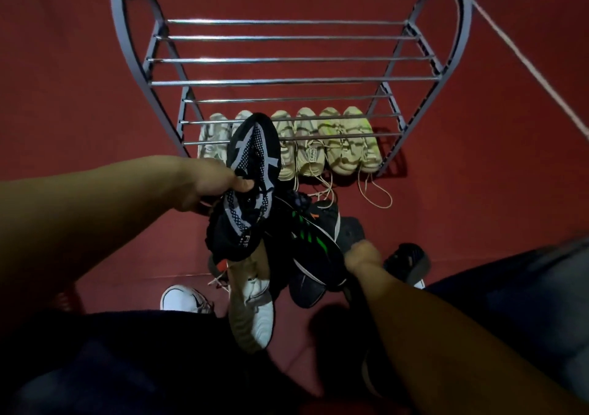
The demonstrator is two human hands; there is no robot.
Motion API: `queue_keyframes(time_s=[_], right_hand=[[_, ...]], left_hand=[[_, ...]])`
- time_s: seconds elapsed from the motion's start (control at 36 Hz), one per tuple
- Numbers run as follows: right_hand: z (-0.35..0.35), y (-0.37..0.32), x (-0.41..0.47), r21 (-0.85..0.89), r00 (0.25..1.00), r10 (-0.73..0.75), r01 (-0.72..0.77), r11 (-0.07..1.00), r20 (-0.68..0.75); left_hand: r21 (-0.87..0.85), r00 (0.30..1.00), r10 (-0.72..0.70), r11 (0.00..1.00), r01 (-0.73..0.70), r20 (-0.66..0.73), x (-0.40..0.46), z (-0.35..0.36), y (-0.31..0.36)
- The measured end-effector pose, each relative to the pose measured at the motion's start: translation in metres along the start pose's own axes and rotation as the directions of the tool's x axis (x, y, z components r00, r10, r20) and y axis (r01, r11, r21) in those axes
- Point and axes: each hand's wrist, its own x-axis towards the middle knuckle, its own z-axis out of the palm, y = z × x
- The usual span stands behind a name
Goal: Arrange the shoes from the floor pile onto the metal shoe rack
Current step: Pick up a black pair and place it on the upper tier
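Head view: left hand pinching a black knit shoe at its side, holding it above the pile, sole turned up, long axis running near to far, toe pointing at the rack. Right hand gripping a black shoe with green stripes, lying diagonally. Pale shoes sitting in a row under the lowest rails, toes facing away.

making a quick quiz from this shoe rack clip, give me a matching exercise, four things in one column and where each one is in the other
Things:
1. black and grey knit shoe
2. black shoe with green stripes
3. pale yellow sneakers
4. white sneaker

Places:
A. lowest level under the rack bars
B. held by the left hand
C. red floor, near left
D. at the right hand, over the pile

Pairs: 1-B, 2-D, 3-A, 4-C
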Motion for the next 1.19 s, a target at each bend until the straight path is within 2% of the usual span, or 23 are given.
queue_keyframes(time_s=[0.08,0.25,0.39,0.5,0.56,0.61,0.67,0.75,0.81,0.86,0.92,0.97,1.06,1.11,1.19], right_hand=[[0.001,0.001,0.003,0.257,0.985,0.116,-0.147,0.955,0.131],[0.031,-0.013,0.037,0.578,0.951,0.132,-0.277,0.767,0.28],[0.027,-0.01,0.027,0.661,0.9,0.051,-0.356,0.661,0.433],[0.023,-0.01,0.008,0.621,0.858,0.034,-0.398,0.676,0.513],[0.02,-0.01,0.001,0.664,0.915,0.05,-0.327,0.673,0.4],[0.017,-0.009,-0.001,0.598,0.982,0.114,-0.18,0.781,0.148],[0.017,-0.012,-0.002,0.545,0.996,0.083,-0.05,0.837,-0.036],[0.017,-0.014,-0.006,0.595,0.98,0.06,0.066,0.801,-0.189],[0.015,-0.019,-0.015,0.475,0.929,-0.003,0.192,0.859,-0.371],[0.013,-0.023,-0.02,0.246,0.819,-0.137,0.321,0.915,-0.557],[0.013,-0.024,-0.018,-0.022,0.723,-0.299,0.366,0.93,-0.623],[0.015,-0.019,-0.012,-0.254,0.654,-0.445,0.37,0.894,-0.611],[0.02,-0.014,-0.004,-0.482,0.539,-0.67,0.466,0.742,-0.511],[0.028,-0.009,0.0,-0.569,0.46,-0.783,0.539,0.62,-0.417],[0.045,-0.002,0.002,-0.609,0.391,-0.869,0.622,0.492,-0.303]], left_hand=[[-0.001,1.0,0.0,1.0,0.0,-0.008,0.004,0.001,0.003],[-0.002,1.0,-0.001,1.0,0.001,-0.017,0.013,0.005,0.01],[-0.006,1.0,0.008,1.0,-0.008,-0.011,0.011,0.015,0.016],[-0.006,1.0,0.014,1.0,-0.014,0.005,0.009,0.02,0.019],[-0.006,1.0,0.017,1.0,-0.017,0.014,0.008,0.022,0.021],[-0.01,1.0,0.017,1.0,-0.016,0.017,0.008,0.022,0.023],[-0.018,1.0,0.016,1.0,-0.016,0.013,0.007,0.022,0.025],[-0.032,1.0,0.019,0.999,-0.019,0.006,0.005,0.021,0.029],[-0.048,1.0,0.023,0.999,-0.022,0.003,0.003,0.02,0.032],[-0.076,1.0,0.028,0.997,-0.027,0.008,0.001,0.019,0.035],[-0.099,0.999,0.036,0.995,-0.034,0.018,0.001,0.019,0.037],[-0.097,0.999,0.044,0.994,-0.041,0.03,0.0,0.019,0.038],[-0.08,0.998,0.048,0.996,-0.044,0.039,0.002,0.02,0.035],[-0.049,0.997,0.044,0.998,-0.042,0.056,0.002,0.021,0.033],[-0.01,0.998,0.021,1.0,-0.02,0.059,0.002,0.02,0.03]])
